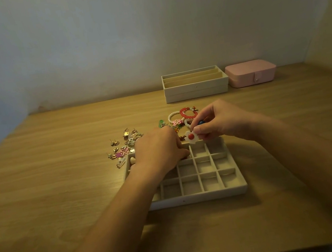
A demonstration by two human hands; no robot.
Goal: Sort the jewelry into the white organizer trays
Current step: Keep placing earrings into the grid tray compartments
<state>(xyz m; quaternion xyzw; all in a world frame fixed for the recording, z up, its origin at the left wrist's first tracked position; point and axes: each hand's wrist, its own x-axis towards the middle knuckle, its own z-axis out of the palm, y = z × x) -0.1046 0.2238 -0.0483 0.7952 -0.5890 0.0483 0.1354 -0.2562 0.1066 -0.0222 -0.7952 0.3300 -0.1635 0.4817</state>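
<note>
Our left hand [158,149] covers the far-left cells of the grid tray [198,196], fingers curled downward; whether they hold anything, we cannot tell. Our right hand [224,122] pinches the white flower piece [191,137] just above the tray's far rim, its red centre facing us, petals partly hidden.

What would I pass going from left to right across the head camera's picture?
Loose earrings, left hand, white flower piece, right hand, pink box.
</note>
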